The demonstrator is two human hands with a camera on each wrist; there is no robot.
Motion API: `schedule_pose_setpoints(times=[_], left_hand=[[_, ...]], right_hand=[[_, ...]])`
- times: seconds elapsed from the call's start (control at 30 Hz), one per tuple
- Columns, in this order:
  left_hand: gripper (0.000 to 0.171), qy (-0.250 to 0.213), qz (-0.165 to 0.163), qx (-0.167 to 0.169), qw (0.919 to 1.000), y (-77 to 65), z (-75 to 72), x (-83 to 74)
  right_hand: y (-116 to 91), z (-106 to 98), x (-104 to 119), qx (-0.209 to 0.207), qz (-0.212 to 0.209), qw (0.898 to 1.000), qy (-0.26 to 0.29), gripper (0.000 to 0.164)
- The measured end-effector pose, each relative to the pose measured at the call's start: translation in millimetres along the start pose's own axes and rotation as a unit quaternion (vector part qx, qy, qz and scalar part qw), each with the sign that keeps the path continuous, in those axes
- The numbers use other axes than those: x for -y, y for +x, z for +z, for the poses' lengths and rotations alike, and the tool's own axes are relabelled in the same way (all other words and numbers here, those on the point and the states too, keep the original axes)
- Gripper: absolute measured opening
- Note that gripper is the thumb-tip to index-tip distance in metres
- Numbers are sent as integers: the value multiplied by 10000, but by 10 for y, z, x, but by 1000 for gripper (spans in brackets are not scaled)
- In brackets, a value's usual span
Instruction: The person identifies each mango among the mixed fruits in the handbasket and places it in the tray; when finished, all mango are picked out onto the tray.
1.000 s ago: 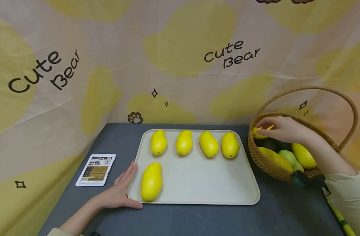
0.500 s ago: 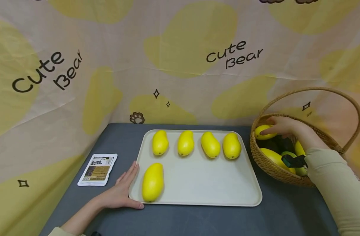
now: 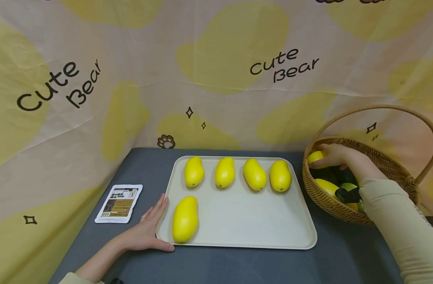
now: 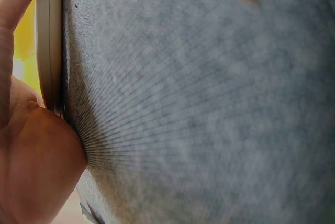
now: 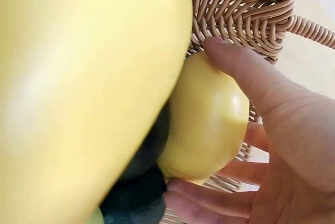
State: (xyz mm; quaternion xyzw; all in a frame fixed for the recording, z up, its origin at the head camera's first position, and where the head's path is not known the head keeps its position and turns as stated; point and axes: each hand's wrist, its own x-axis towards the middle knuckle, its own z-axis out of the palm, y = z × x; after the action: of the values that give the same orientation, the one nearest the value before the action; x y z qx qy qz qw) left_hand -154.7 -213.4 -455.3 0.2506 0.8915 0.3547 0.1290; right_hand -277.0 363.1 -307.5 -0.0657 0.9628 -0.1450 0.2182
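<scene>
At the tray's left front corner, my left hand (image 3: 145, 232) rests with its fingers spread along the side and its thumb by the front edge. The cream tray (image 3: 255, 221) bears several yellow mangoes: a back row, including a mango (image 3: 225, 172), and one larger mango (image 3: 185, 219) at front left. Inside the wicker basket (image 3: 323, 205), my right hand (image 3: 340, 156) holds a rounded yellow fruit (image 5: 207, 119) between thumb and fingers, beside the woven wall. Dark green fruits (image 5: 136, 203) lie under it, and a large yellow fruit (image 5: 78, 77) fills the left of the right wrist view.
On the grey table (image 3: 237, 268), a white packet (image 3: 119, 203) with a printed label lies left of the tray. The basket's tall handle (image 3: 390, 107) arches over the right side. A patterned cloth (image 3: 216, 79) hangs behind the table.
My right hand has shifted its grasp on the yellow fruit in the basket, and its forearm has swung left over the basket's front. The left hand stays at the tray.
</scene>
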Motion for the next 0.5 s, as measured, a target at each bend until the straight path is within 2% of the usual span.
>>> schedule_pose_setpoints(times=[0.3, 0.5], left_hand=[[129, 97, 45, -22, 9999, 0, 7, -1], [130, 86, 26, -20, 10000, -4, -2, 0]], right_hand=[[-44, 20, -52, -629, -348, 9960, -529, 90], [-152, 7, -92, -790, -416, 9958, -178, 92]])
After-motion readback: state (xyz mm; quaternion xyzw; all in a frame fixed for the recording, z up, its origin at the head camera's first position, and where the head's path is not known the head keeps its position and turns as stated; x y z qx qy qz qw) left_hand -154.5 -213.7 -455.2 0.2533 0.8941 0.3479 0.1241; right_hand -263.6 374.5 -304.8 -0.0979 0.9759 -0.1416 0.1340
